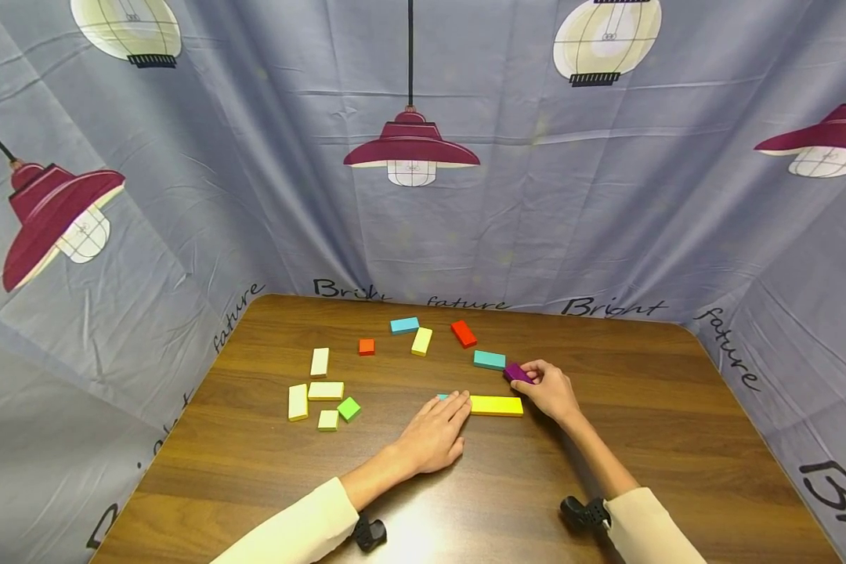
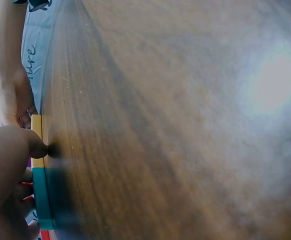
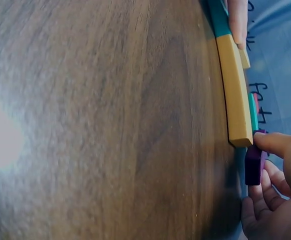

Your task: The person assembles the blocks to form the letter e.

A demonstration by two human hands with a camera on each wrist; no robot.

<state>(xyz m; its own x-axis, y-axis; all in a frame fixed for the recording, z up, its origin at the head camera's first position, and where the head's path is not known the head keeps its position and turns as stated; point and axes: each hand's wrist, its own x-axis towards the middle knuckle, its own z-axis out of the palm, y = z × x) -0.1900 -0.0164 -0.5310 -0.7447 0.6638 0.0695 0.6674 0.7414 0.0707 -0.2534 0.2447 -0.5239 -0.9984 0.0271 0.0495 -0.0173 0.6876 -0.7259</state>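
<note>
My left hand (image 1: 430, 435) lies with straight fingers over a teal block (image 2: 43, 200), most of which it hides in the head view. Butted end to end with that block is a long yellow block (image 1: 497, 406). In the left wrist view the left thumb overlaps the yellow block's side. My right hand (image 1: 550, 389) pinches a purple block (image 1: 516, 374) between thumb and fingers, just behind the yellow block's right end. From the right wrist, the purple block (image 3: 254, 165) shows tilted under the thumb, beside the yellow end (image 3: 240, 127).
Beyond the hands lie a teal block (image 1: 489, 359), a red block (image 1: 464, 334), a blue block (image 1: 405, 325), a yellow block (image 1: 421, 341) and a small red block (image 1: 366, 347). Several pale yellow blocks (image 1: 326, 391) and a green block (image 1: 348, 409) sit left. A curtain (image 1: 507, 235) surrounds the table.
</note>
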